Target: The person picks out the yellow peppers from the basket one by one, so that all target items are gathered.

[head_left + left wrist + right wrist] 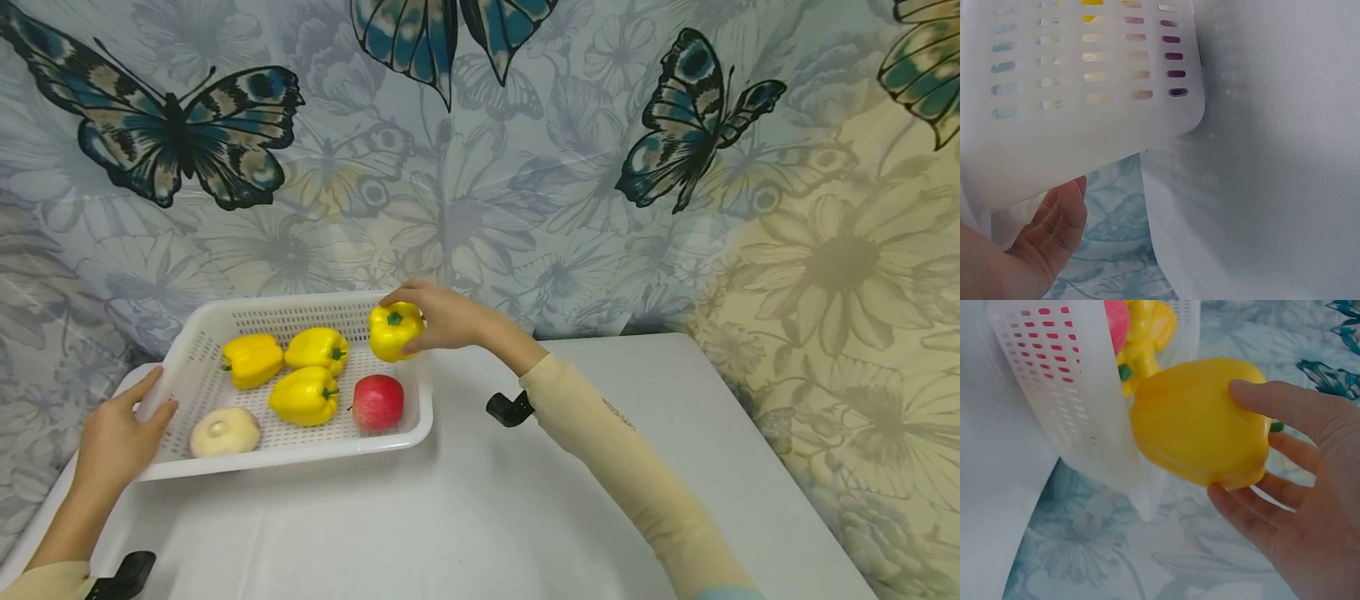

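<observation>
My right hand (450,317) grips a yellow bell pepper (391,335) with thumb and fingers at the back right corner of a white plastic basket (300,454). In the right wrist view this pepper (1197,425) shows its smooth side, close to the basket wall. On the left, my left hand (120,429) holds the basket's short side, its fingers curled at the rim in the left wrist view. Inside lie three more yellow bell peppers (303,396), a red apple (378,403) at front right and a pale, round vegetable (224,432) at front left, its kind unclear.
The basket stands at the left of a table with a white cloth (570,500). Behind the table hangs a floral backdrop (525,208) with large butterflies. Each wrist carries a black strap mount (510,409). Purple shows through some basket slots (1174,56) in the left wrist view.
</observation>
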A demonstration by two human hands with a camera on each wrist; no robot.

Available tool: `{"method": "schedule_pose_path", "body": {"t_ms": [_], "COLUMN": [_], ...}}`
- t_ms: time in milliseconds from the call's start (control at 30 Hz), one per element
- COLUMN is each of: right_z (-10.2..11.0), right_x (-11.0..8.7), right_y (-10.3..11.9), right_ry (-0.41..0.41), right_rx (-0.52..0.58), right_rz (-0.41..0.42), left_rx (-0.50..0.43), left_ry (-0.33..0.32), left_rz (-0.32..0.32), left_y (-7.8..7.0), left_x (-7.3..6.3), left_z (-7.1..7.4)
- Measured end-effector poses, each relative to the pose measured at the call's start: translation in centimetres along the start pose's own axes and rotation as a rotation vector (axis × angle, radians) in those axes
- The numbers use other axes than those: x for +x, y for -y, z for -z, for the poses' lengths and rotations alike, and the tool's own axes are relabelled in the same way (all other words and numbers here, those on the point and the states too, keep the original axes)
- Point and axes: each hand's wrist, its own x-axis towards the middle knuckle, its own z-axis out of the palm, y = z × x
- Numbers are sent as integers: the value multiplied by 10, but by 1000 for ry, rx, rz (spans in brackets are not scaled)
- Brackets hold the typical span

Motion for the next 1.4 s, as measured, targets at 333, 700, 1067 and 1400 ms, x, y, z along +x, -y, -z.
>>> {"method": "schedule_pose_path", "body": {"t_ms": [333, 700, 1067, 1400], "right_z": [13, 21, 21, 11], "right_x": [-16, -27, -44, -62], "right_y": [-8, -19, -44, -71], "right_ry": [-81, -86, -122, -104], "right_rx": [75, 132, 187, 179], "right_rz": [3, 16, -20, -65], "left_rx": [15, 7, 8, 28], "left_ry": [-2, -4, 2, -16], "left_rz": [-1, 21, 32, 4], "left_y": [4, 4, 6, -2], "left_x": [1, 1, 0, 0], "left_z": [1, 2, 1, 0]}}
